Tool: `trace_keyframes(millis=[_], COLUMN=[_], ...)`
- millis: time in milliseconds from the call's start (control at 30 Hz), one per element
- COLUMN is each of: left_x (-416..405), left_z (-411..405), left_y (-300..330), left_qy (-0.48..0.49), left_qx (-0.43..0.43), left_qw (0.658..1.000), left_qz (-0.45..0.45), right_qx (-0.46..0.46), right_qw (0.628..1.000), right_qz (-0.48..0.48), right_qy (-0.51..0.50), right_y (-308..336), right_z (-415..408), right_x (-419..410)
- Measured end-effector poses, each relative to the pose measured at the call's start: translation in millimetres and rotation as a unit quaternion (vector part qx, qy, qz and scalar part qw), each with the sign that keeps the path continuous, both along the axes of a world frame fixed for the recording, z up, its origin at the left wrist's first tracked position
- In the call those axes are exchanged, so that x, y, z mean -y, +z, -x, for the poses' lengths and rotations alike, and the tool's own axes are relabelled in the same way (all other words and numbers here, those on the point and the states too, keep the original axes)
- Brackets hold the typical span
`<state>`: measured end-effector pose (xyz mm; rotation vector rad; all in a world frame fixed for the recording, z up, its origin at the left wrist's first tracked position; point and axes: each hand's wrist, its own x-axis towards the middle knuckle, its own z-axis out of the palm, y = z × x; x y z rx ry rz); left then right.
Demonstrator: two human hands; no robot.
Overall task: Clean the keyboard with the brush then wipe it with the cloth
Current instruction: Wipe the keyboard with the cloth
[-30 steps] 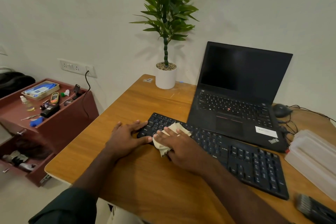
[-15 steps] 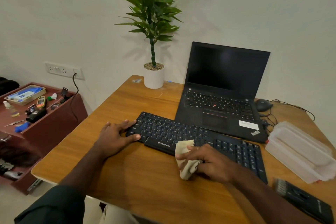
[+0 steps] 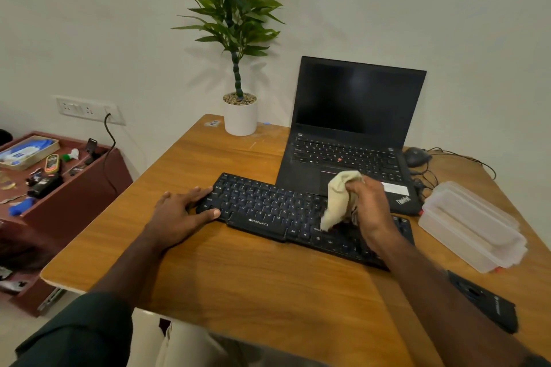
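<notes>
Fingers of the right hand (image 3: 369,202) curl round a bunched cream cloth (image 3: 340,199), held over the right-middle of the black keyboard (image 3: 268,211).

Cloth hangs limp from that grip, its lower corner at or just above the keys; I cannot tell which. It looks soft, light and floppy, so it is best held in a gathered wad, as here, so loose ends do not snag on key edges. The left hand (image 3: 182,211) lies flat with fingers straight and a little spread, thumb and fingertips on the keyboard's left end. The keyboard seems thin, stiff and light, lying aslant on the wooden desk (image 3: 238,277) in front of the open laptop (image 3: 351,128); it would likely slide under a wipe, so bracing an end makes sense.
</notes>
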<state>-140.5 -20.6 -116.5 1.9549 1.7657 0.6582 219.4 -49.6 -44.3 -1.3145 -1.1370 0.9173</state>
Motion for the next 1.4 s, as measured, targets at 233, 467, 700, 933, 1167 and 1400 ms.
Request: trace_keyframes(millis=[233, 467, 700, 933, 1167, 1400], left_x=[-4, -7, -3, 39, 30, 34], left_z=[1, 4, -4, -104, -173, -173], left_y=[-4, -10, -13, 1, 6, -7], left_qy=[-0.006, -0.003, 0.02, -0.093, -0.185, -0.153], left_qx=[0.014, 0.02, 0.009, -0.112, -0.18, -0.163], left_qw=[1.0, 1.0, 1.0, 0.976, 0.959, 0.962], left_qz=[-0.008, -0.004, -0.018, -0.16, -0.121, -0.155], right_qx=[0.409, 0.451, 0.178, 0.001, 0.435, 0.473], right_qw=[0.896, 0.811, 0.953, 0.986, 0.9, 0.87], right_qz=[-0.08, -0.068, 0.013, -0.052, -0.019, -0.003], right_qy=[0.151, 0.367, 0.246, -0.161, 0.011, 0.136], right_y=[-49, -54, -35, -30, -41, -49], right_z=[22, -2, -48, -52, -21, -36], right_x=[9, 31, 52, 52, 77, 82])
